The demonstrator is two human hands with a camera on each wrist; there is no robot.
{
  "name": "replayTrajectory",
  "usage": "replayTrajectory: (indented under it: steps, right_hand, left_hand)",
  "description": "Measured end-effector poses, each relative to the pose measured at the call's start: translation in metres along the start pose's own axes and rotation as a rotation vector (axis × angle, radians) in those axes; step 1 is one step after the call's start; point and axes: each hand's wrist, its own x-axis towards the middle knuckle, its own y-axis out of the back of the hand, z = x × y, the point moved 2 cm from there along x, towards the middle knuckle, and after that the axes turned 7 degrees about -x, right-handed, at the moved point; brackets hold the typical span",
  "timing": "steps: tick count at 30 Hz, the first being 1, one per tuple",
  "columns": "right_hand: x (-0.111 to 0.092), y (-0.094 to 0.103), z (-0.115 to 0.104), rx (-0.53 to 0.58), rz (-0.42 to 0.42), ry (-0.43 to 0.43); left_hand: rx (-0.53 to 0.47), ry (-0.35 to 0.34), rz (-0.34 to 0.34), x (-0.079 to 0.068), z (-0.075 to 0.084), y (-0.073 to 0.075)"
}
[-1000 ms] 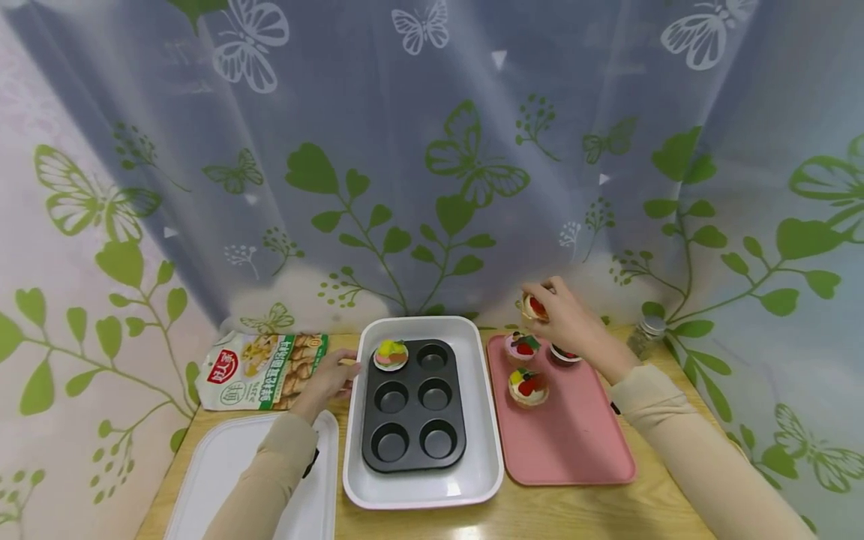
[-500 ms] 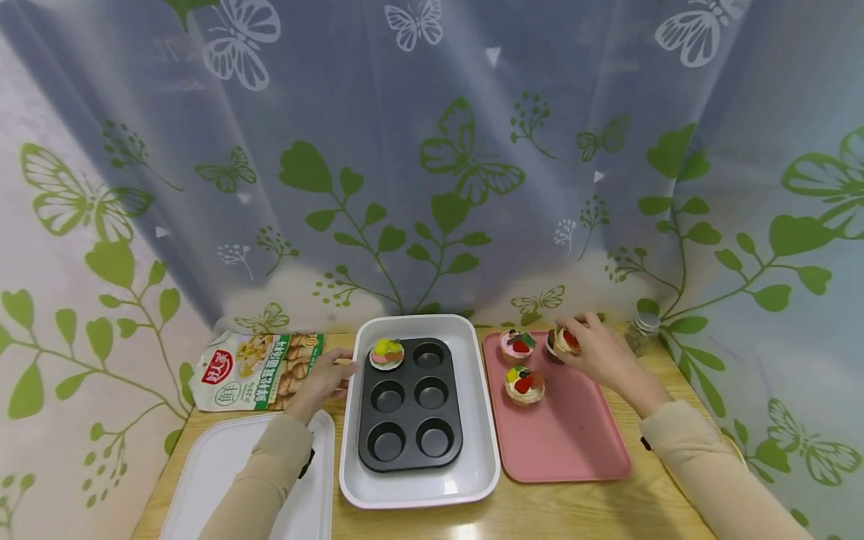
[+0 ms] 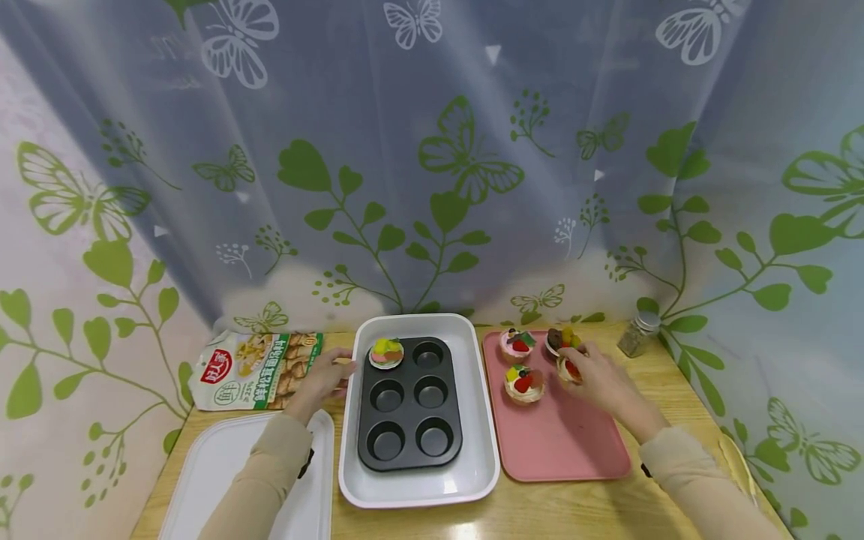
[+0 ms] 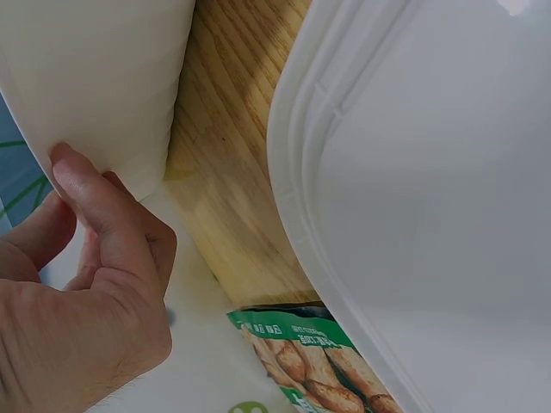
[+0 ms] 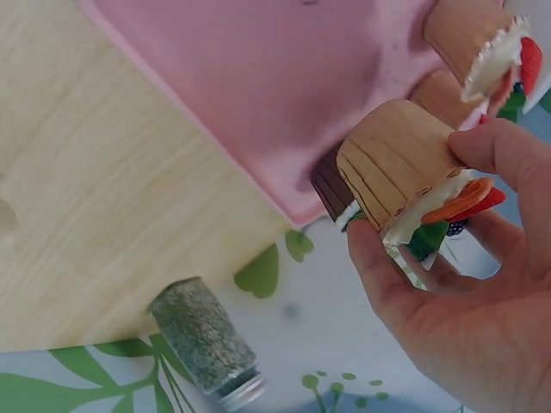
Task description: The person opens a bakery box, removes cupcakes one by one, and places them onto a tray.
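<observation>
My left hand (image 3: pixel 327 379) pinches the left rim of a deep white bin (image 3: pixel 418 496); in the left wrist view, thumb and fingers meet on the edge of its wall (image 4: pixel 99 77). Inside the bin lies a black muffin tin (image 3: pixel 409 414), one cupcake (image 3: pixel 387 354) with yellow topping in its far left cup. Over the pink tray (image 3: pixel 567 450), my right hand (image 3: pixel 604 382) holds a cupcake (image 5: pixel 398 155) by its tan wrapper, topped with cream and fruit. A chocolate cupcake (image 3: pixel 555 339), a pink-frosted cupcake (image 3: pixel 517 345) and a cream cupcake (image 3: pixel 524 385) stand on that tray.
A flat white tray (image 3: pixel 226 465) lies left of the bin, under my left forearm. Behind it lies a mushroom-printed pouch (image 3: pixel 259 371). A small spice jar (image 3: pixel 637 335) stands beyond the pink tray's far right corner. A patterned curtain (image 3: pixel 405 187) closes the back.
My right hand has brought its cupcake from behind the pink tray down over it, rightward and toward me, uncovering the chocolate cupcake. The left hand has stayed on the bin's rim.
</observation>
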Motion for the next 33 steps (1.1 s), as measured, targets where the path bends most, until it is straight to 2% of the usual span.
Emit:
replayTrajectory:
  steps: [8, 15, 23, 29, 33]
  right_hand:
    - [-0.007, -0.015, 0.001, 0.021, -0.049, -0.025]
    - [-0.011, -0.026, 0.002, 0.018, -0.040, -0.021]
    - [-0.012, -0.029, 0.004, 0.011, -0.094, -0.024]
    - [-0.010, -0.011, 0.001, 0.010, -0.193, -0.040]
    - [0.003, 0.018, -0.007, -0.001, -0.164, -0.064]
  left_hand:
    - [-0.008, 0.008, 0.005, 0.001, -0.001, 0.000]
    - [-0.002, 0.026, 0.014, 0.002, -0.003, 0.000]
    - [-0.013, 0.029, 0.012, 0.003, -0.001, -0.001]
    - [-0.019, 0.041, 0.015, 0.003, -0.002, -0.001]
    - [-0.021, 0.031, 0.018, 0.002, -0.002, 0.000]
